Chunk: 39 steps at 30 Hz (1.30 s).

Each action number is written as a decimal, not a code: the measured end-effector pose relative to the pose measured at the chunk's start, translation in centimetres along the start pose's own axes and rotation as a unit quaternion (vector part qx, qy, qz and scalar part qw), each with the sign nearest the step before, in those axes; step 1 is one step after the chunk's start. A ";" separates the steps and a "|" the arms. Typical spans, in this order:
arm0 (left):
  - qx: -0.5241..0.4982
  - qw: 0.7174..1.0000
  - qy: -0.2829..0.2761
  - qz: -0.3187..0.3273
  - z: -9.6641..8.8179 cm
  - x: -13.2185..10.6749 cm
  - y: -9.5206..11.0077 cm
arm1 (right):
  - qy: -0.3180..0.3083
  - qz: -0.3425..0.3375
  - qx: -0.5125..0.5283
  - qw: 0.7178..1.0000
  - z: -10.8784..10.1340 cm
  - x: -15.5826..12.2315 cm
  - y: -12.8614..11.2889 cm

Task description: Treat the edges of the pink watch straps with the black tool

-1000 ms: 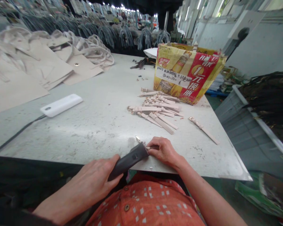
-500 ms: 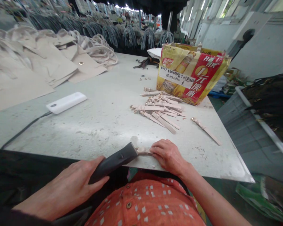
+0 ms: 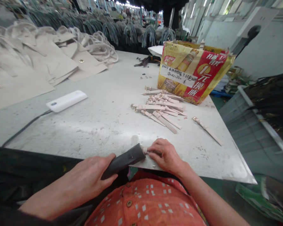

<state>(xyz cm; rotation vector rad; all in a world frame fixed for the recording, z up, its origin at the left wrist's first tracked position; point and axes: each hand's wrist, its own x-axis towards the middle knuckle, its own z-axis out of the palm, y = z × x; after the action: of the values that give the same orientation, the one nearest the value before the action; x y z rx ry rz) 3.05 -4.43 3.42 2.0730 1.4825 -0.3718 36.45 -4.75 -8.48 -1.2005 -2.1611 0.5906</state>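
My left hand (image 3: 89, 175) is wrapped around a dark grey, flat-sided handheld object (image 3: 127, 159), whose exact kind I cannot make out. Its wide end lies low over the table's front edge and meets a small beige buckle strap (image 3: 145, 150). On the other side, my right hand (image 3: 166, 154) pinches that strap between thumb and fingers, which hide part of it. Beyond the hands lies a loose pile of similar beige straps (image 3: 160, 108) with gold-coloured buckles. One single strap (image 3: 207, 131) rests apart on the right.
A yellow and red cardboard box (image 3: 193, 73) stands behind the pile. Beige bag pieces (image 3: 37, 62) with looped handles cover the table's far left. A white device (image 3: 67, 101) with a dark cable lies at left. Beside the table's right edge is a grey bin (image 3: 240, 125).
My left hand and the dark grey object have moved right, closer to my right hand. Less of the strap now shows between them. My right hand has shifted slightly left.
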 end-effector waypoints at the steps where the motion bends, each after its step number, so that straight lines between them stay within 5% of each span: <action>1: -0.003 1.000 -0.001 0.004 0.1 0.0 0.0 | -0.003 0.009 0.005 1.000 -0.1 0.1 0.0; 9: -0.041 0.999 0.025 -0.017 -1.2 0.1 -2.0 | -0.003 0.028 0.025 0.999 0.0 0.1 -0.1; 17: -0.013 1.000 0.008 0.020 -0.6 0.8 -0.2 | 0.004 0.030 0.046 0.998 -0.1 0.3 0.0; 25: -0.042 0.999 0.018 0.018 -0.9 0.8 -2.2 | 0.002 0.045 0.051 0.998 -0.1 0.3 0.0; 34: -0.059 0.997 0.019 0.044 -1.0 1.8 -0.1 | -0.005 0.069 0.055 0.996 -0.3 0.4 -0.1; 39: -0.077 0.996 0.029 0.040 -1.3 1.8 -1.6 | -0.004 0.070 0.053 0.996 -0.2 0.4 -0.3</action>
<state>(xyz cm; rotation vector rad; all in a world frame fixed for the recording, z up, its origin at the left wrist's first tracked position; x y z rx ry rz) 2.06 -1.85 3.10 2.0278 1.4091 -0.1617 36.28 -4.51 -8.02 -1.3011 -2.0373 0.7616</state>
